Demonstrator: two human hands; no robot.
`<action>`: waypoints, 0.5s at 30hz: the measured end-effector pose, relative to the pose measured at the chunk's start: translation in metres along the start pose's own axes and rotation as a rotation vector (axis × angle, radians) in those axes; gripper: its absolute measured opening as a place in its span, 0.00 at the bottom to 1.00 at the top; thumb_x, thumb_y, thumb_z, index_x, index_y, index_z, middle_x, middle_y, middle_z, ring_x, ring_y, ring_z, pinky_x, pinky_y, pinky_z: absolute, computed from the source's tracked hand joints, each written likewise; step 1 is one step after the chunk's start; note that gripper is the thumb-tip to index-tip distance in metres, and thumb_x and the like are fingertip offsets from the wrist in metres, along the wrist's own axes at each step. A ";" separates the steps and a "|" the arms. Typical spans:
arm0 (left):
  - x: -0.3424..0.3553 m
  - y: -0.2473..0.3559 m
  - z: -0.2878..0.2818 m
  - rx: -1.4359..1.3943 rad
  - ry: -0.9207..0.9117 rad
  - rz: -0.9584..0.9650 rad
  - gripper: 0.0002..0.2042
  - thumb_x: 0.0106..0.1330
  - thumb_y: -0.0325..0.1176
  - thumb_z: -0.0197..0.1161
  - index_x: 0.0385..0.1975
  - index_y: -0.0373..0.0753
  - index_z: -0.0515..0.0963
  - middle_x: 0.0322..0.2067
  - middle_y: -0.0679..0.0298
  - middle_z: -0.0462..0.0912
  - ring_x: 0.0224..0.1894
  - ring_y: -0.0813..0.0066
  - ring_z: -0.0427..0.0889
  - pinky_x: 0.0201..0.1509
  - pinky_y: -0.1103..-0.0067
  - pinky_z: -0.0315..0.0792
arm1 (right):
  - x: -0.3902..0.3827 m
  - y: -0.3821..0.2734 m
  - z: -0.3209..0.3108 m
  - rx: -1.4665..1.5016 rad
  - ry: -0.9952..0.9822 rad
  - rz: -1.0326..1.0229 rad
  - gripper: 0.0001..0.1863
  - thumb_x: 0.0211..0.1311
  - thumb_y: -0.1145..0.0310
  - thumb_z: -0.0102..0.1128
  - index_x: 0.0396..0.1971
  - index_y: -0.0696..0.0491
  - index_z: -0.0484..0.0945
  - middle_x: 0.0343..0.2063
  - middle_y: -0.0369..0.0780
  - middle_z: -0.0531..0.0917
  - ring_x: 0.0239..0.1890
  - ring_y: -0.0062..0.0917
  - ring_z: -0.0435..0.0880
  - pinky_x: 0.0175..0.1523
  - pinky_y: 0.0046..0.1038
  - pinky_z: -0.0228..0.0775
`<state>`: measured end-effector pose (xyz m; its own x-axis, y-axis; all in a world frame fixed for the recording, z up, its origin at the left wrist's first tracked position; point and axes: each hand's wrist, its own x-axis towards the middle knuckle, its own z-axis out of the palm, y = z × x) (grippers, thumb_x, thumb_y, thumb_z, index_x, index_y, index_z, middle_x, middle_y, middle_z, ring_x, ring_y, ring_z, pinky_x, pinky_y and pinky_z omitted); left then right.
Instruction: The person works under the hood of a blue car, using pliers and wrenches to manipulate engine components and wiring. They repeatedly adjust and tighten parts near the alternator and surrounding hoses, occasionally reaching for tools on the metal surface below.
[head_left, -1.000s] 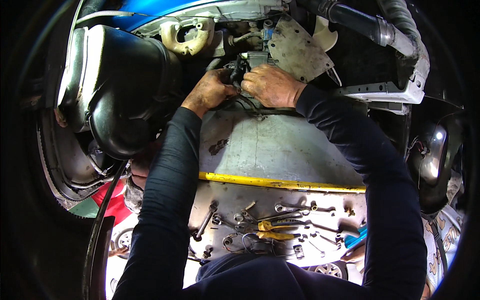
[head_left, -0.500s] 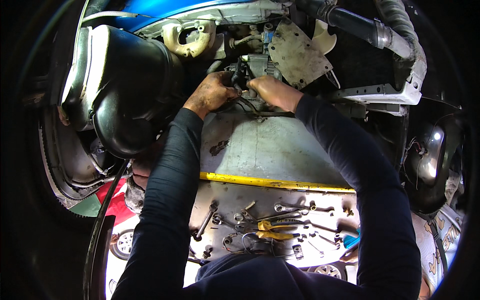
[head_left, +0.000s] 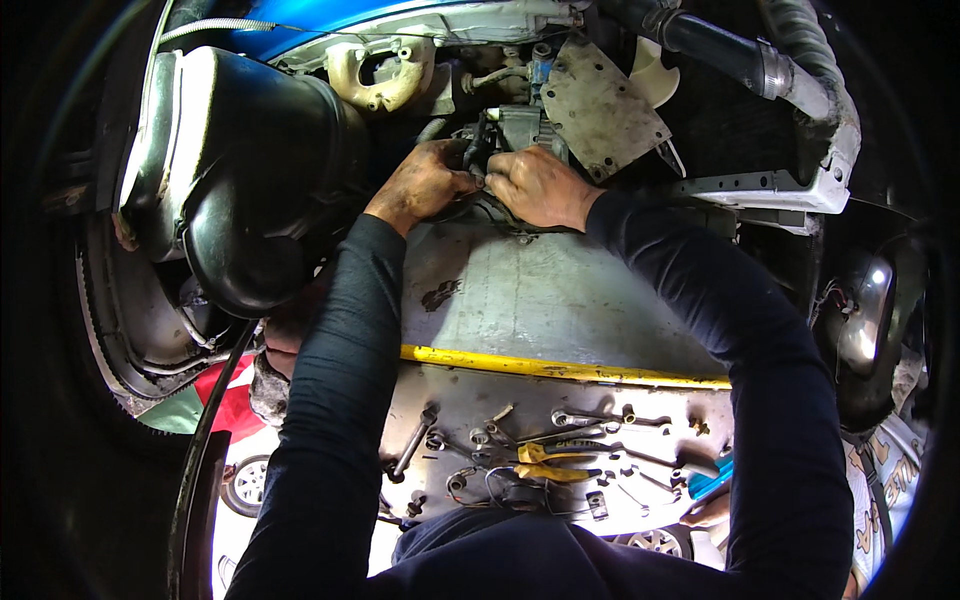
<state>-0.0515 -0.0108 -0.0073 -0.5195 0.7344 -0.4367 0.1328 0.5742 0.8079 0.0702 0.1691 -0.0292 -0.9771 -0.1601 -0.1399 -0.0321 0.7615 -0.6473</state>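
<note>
My hands meet low in the engine bay, at the foot of a short dark hose (head_left: 477, 145). My left hand (head_left: 422, 187) comes from the left with its fingers closed beside that hose, thumb toward the right hand. My right hand (head_left: 543, 188) is curled, thumb and fingertips pressed together near the left thumb. What either one pinches is hidden by the fingers. Just behind the right hand is a grey metal housing (head_left: 520, 127). A flat metal plate with bolt holes (head_left: 605, 105) leans to its right.
A big black air duct (head_left: 260, 170) fills the left side. A yellow-edged metal panel (head_left: 540, 300) lies under my forearms. Nearer, a tray (head_left: 665, 405) carries several spanners, sockets and yellow-handled pliers (head_left: 545, 452). Another person's hand (head_left: 708, 513) shows at the lower right, by a blue object.
My right hand has turned and drawn slightly back, bringing its curled fingers into view near the left thumb. The right forearm has swung slightly outward. My left hand stays almost in place.
</note>
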 end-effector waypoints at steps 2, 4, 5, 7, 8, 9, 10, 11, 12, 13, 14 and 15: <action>0.001 -0.003 -0.001 0.054 0.007 0.007 0.27 0.56 0.32 0.70 0.56 0.25 0.79 0.41 0.50 0.88 0.41 0.67 0.85 0.51 0.73 0.76 | 0.003 -0.001 0.004 0.057 -0.004 -0.051 0.10 0.69 0.70 0.56 0.40 0.60 0.83 0.40 0.47 0.86 0.46 0.38 0.86 0.51 0.36 0.77; 0.002 -0.004 -0.001 -0.001 0.041 0.016 0.27 0.57 0.34 0.70 0.56 0.26 0.79 0.43 0.49 0.88 0.43 0.64 0.86 0.53 0.72 0.76 | 0.003 -0.002 0.007 0.115 -0.035 0.058 0.13 0.70 0.74 0.55 0.49 0.60 0.83 0.43 0.46 0.87 0.45 0.33 0.86 0.51 0.30 0.77; 0.002 -0.002 -0.003 0.001 0.067 -0.006 0.27 0.58 0.35 0.69 0.56 0.26 0.79 0.44 0.48 0.88 0.45 0.62 0.87 0.54 0.72 0.76 | 0.003 -0.002 0.006 0.286 0.005 0.120 0.13 0.70 0.74 0.55 0.49 0.60 0.83 0.44 0.46 0.87 0.46 0.34 0.86 0.52 0.30 0.77; -0.003 0.003 -0.009 0.006 0.068 0.011 0.26 0.61 0.36 0.69 0.56 0.25 0.79 0.45 0.51 0.88 0.46 0.67 0.85 0.55 0.73 0.76 | 0.001 -0.001 0.005 0.578 0.000 0.371 0.13 0.69 0.75 0.55 0.49 0.60 0.83 0.47 0.45 0.87 0.48 0.34 0.86 0.55 0.29 0.77; -0.007 0.008 -0.010 0.029 0.067 -0.030 0.26 0.62 0.36 0.69 0.56 0.25 0.79 0.46 0.52 0.88 0.47 0.69 0.84 0.56 0.74 0.75 | -0.001 0.000 0.004 0.486 0.028 0.327 0.13 0.70 0.74 0.55 0.50 0.59 0.84 0.46 0.44 0.87 0.48 0.33 0.86 0.55 0.28 0.77; -0.011 0.014 -0.012 0.005 0.093 -0.031 0.24 0.65 0.37 0.68 0.56 0.26 0.79 0.47 0.51 0.87 0.47 0.69 0.84 0.55 0.74 0.75 | -0.003 0.001 0.003 0.395 0.043 0.260 0.14 0.70 0.74 0.54 0.50 0.59 0.84 0.46 0.44 0.87 0.47 0.32 0.85 0.55 0.28 0.76; -0.018 0.020 -0.012 0.168 0.187 0.005 0.25 0.65 0.39 0.68 0.55 0.25 0.79 0.47 0.50 0.87 0.47 0.70 0.84 0.55 0.74 0.76 | -0.005 0.002 0.003 0.325 0.046 0.200 0.14 0.71 0.74 0.54 0.50 0.59 0.84 0.46 0.43 0.87 0.47 0.31 0.85 0.55 0.27 0.76; -0.026 0.025 -0.011 0.352 0.296 0.053 0.25 0.65 0.40 0.69 0.55 0.25 0.79 0.47 0.49 0.87 0.47 0.71 0.84 0.55 0.74 0.76 | -0.007 0.003 0.003 0.190 0.092 0.127 0.14 0.71 0.73 0.54 0.50 0.59 0.84 0.45 0.43 0.87 0.47 0.30 0.85 0.55 0.27 0.76; -0.032 0.032 -0.010 0.252 0.199 0.002 0.27 0.63 0.42 0.71 0.54 0.24 0.79 0.47 0.47 0.87 0.48 0.69 0.85 0.55 0.72 0.77 | -0.008 0.004 0.005 0.078 0.128 0.063 0.14 0.71 0.73 0.55 0.50 0.59 0.84 0.45 0.43 0.87 0.46 0.30 0.85 0.55 0.28 0.76; -0.037 0.038 -0.008 0.162 0.111 -0.011 0.30 0.61 0.44 0.73 0.54 0.24 0.79 0.47 0.45 0.87 0.48 0.66 0.86 0.56 0.71 0.77 | -0.010 0.005 0.007 -0.040 0.154 0.034 0.14 0.70 0.72 0.55 0.49 0.59 0.84 0.44 0.42 0.87 0.46 0.29 0.85 0.55 0.28 0.76; -0.042 0.043 -0.001 0.212 0.143 -0.043 0.33 0.55 0.45 0.79 0.54 0.24 0.79 0.45 0.46 0.88 0.48 0.61 0.88 0.55 0.68 0.79 | -0.011 0.006 0.009 -0.026 0.167 0.003 0.14 0.70 0.73 0.56 0.49 0.58 0.84 0.45 0.43 0.87 0.46 0.30 0.85 0.55 0.28 0.77; -0.048 0.046 0.006 0.418 0.210 0.102 0.33 0.49 0.45 0.81 0.52 0.28 0.81 0.42 0.43 0.88 0.47 0.49 0.89 0.54 0.65 0.80 | -0.011 0.007 0.012 -0.016 0.170 0.004 0.14 0.69 0.73 0.56 0.49 0.58 0.85 0.45 0.43 0.87 0.46 0.31 0.86 0.55 0.29 0.77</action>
<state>-0.0150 -0.0175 0.0486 -0.6395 0.7307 -0.2390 0.4980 0.6306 0.5952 0.0837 0.1685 -0.0411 -0.9987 -0.0496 -0.0134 -0.0298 0.7724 -0.6345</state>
